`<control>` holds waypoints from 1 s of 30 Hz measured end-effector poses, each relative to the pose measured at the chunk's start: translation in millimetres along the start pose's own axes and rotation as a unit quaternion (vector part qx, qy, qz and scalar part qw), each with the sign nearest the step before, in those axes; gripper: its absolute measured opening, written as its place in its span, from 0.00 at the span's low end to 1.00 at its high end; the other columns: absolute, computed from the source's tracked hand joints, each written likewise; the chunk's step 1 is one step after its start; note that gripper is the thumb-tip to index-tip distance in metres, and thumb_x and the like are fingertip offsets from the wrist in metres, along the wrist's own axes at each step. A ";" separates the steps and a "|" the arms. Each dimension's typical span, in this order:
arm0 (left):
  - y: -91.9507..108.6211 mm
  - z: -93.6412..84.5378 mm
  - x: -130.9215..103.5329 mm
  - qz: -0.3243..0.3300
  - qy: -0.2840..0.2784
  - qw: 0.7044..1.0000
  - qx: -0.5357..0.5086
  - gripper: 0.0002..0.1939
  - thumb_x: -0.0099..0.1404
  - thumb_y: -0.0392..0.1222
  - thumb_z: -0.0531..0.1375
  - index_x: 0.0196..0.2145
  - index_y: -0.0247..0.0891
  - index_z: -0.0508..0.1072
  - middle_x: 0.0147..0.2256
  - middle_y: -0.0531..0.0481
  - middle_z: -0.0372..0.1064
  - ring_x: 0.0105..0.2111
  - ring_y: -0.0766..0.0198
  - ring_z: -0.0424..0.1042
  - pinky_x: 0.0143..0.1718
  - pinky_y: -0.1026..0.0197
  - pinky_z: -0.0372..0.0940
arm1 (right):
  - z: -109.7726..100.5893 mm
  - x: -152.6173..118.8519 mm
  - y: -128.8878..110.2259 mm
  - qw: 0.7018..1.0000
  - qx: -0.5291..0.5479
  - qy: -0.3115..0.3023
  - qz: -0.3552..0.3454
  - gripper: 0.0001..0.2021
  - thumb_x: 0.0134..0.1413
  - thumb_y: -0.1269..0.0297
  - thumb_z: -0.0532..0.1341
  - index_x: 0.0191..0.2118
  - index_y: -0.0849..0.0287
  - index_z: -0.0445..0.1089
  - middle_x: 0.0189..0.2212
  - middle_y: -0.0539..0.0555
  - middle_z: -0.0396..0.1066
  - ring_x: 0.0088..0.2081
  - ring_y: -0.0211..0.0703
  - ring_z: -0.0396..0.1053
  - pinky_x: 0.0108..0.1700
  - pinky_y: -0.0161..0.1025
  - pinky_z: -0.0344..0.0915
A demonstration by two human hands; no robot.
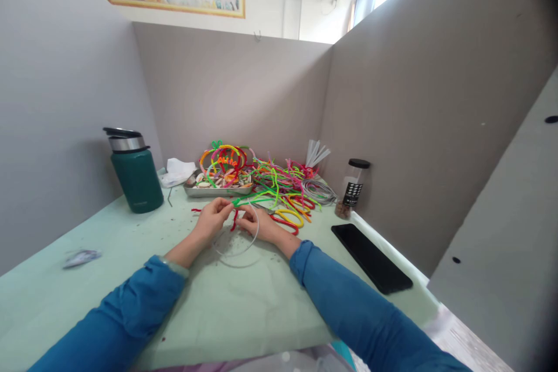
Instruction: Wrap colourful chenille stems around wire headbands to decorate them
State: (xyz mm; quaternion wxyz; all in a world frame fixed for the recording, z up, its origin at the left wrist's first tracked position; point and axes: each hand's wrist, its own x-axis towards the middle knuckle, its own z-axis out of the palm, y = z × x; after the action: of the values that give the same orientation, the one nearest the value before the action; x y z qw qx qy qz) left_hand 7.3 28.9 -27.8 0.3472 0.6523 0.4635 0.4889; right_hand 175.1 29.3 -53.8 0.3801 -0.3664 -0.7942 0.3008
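My left hand (212, 220) pinches a green pipe cleaner (236, 202) between thumb and fingertips, above the middle of the table. Close on its right, my right hand (260, 224) has its fingers bent in at the same spot; its exact grip is partly hidden. A thin whitish hoop (238, 254) hangs from the fingers, and its right side crosses in front of my right hand. A short red pipe cleaner (234, 221) dangles between the hands. Just beyond my right hand lie scissors with red and yellow handles (290, 220).
Behind my hands stands a metal tray (218, 191) with colourful pipe-cleaner hoops and small pieces. A tangled pipe-cleaner pile (279, 177) and coiled wire (320, 190) lie beside it. A green bottle (137, 179) is left; a black-lidded jar (351, 189) and phone (371, 257) are right.
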 end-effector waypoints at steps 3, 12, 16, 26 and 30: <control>0.4 -0.1 0.0 -0.002 0.001 1.000 0.001 0.17 0.53 0.55 0.59 0.30 0.37 0.66 0.16 0.60 0.55 0.14 0.74 0.51 0.17 0.68 0.47 | -0.1 0.2 0.4 1.000 -0.015 0.005 -0.005 0.21 0.54 0.64 0.58 0.54 0.55 0.63 0.23 0.47 0.66 0.24 0.33 0.62 0.27 0.31 0.55; -2.0 -0.3 1.4 -0.012 0.006 1.000 -0.009 0.18 0.53 0.56 0.59 0.30 0.37 0.66 0.16 0.61 0.55 0.13 0.74 0.50 0.15 0.68 0.46 | 0.2 1.2 3.6 1.000 -0.006 0.009 0.002 0.20 0.54 0.65 0.58 0.54 0.55 0.63 0.23 0.46 0.66 0.24 0.34 0.63 0.28 0.31 0.58; 1.8 0.9 -1.1 -0.047 -0.003 0.997 -0.057 0.19 0.52 0.56 0.60 0.30 0.38 0.65 0.16 0.62 0.51 0.12 0.76 0.47 0.13 0.69 0.42 | 0.1 1.5 3.8 0.998 0.052 0.015 0.021 0.17 0.54 0.63 0.58 0.50 0.58 0.64 0.23 0.46 0.66 0.21 0.33 0.62 0.25 0.31 0.59; 5.3 2.3 -3.3 -0.079 -0.029 0.994 -0.068 0.20 0.50 0.58 0.61 0.26 0.38 0.62 0.17 0.62 0.52 0.12 0.76 0.47 0.13 0.69 0.43 | -7.1 -3.9 -10.8 0.993 0.104 0.034 0.032 0.14 0.57 0.55 0.55 0.40 0.60 0.69 0.21 0.47 0.64 0.19 0.31 0.59 0.23 0.29 0.57; 8.3 3.7 -5.0 -0.080 -0.049 0.994 -0.050 0.20 0.50 0.58 0.60 0.27 0.38 0.63 0.15 0.63 0.50 0.11 0.76 0.46 0.12 0.69 0.41 | -10.3 -5.9 -12.4 0.997 0.066 0.046 0.021 0.19 0.57 0.50 0.52 0.31 0.61 0.70 0.19 0.48 0.62 0.21 0.33 0.60 0.24 0.31 0.57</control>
State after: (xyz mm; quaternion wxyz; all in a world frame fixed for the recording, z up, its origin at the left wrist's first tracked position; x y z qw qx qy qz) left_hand 12.6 21.4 -22.9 0.4392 0.6182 0.4716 0.4501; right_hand 181.8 19.7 -41.2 0.4330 -0.3703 -0.7465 0.3436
